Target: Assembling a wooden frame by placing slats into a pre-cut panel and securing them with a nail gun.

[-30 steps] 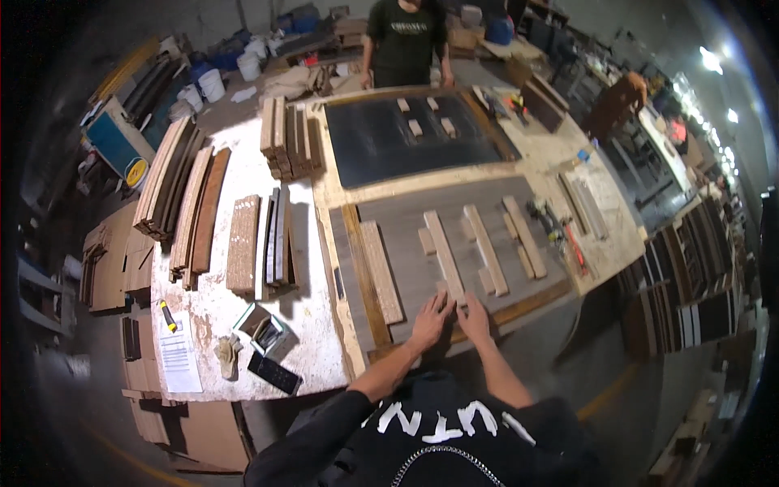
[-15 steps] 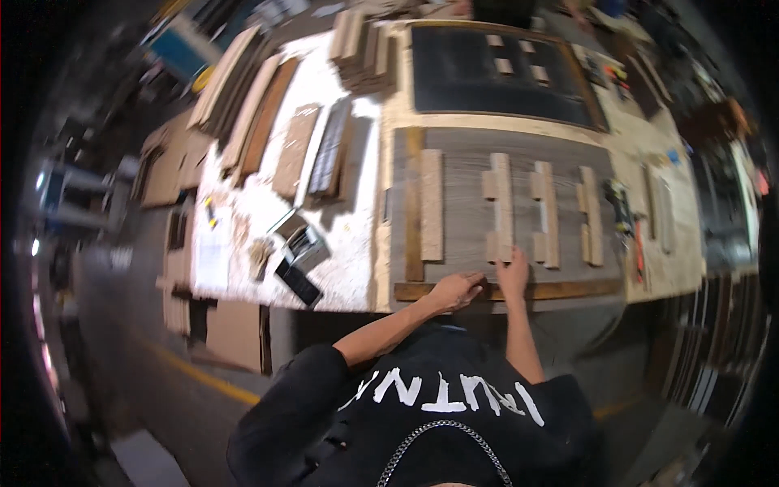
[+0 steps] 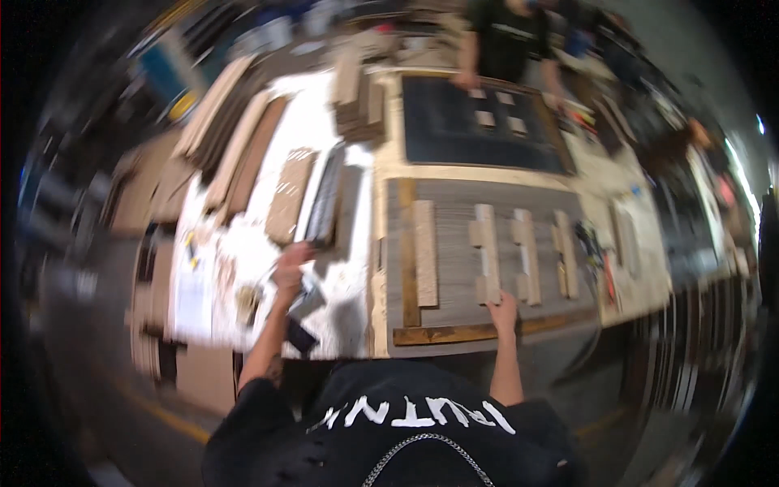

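Wood slats [image 3: 487, 253] on grey panel [image 3: 462, 203], mid-worktop [image 3: 243, 268].
Right hand [image 3: 504, 311] flat at foot of one slat, fingers spread, gripping nothing; left hand [image 3: 290, 268] off to the left over small dark items [image 3: 302, 312], fingers blurred, cannot tell. Four slats laid upright, none visibly fastened; darker strip [image 3: 454, 333] along near edge. Another person [image 3: 507, 36] at far side.

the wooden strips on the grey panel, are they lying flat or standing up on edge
Lying flat. The wooden strips show their broad faces up, side by side on the grey panel; the right hand rests at one strip's near end.
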Motion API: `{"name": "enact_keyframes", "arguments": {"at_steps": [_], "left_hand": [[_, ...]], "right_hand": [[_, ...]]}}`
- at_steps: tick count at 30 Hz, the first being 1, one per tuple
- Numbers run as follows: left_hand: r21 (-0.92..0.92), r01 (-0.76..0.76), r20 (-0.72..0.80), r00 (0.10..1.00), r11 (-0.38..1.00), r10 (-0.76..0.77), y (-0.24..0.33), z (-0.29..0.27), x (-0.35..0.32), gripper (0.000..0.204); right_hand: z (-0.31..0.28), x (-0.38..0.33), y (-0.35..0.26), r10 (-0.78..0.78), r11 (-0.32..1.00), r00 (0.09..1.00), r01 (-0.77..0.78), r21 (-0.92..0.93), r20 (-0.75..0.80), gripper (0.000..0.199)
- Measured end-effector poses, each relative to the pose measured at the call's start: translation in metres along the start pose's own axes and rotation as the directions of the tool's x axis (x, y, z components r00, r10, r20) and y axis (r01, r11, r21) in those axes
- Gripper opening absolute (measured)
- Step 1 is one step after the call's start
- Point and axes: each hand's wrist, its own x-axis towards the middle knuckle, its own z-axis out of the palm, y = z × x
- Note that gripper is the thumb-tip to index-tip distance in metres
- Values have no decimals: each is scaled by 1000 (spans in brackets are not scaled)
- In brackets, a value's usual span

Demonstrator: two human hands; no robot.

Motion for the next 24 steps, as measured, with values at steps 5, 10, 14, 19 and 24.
{"name": "enact_keyframes", "arguments": {"at_steps": [5, 10, 14, 19, 24], "left_hand": [[623, 43, -362, 901, 781, 240, -110, -157, 112, 36], [907, -14, -49, 989, 421, 138, -207, -190, 164, 64], [788, 186, -165, 982, 587, -89, -220, -132, 163, 77], [812, 275, -142, 948, 515, -284, -147, -126, 170, 73], [872, 301, -273, 954, 386, -125, -183, -156, 174, 77]], "right_hand": [[12, -36, -85, 224, 933, 961, -260, -250, -164, 54], [41, -126, -128, 187, 953, 933, -248, -172, -307, 53], [65, -195, -121, 370, 889, 895, -418, -185, -249, 55], [71, -218, -131, 449, 836, 850, -508, -205, -276, 51], [74, -198, -140, 464, 838, 842, -518, -173, -273, 51]]}}
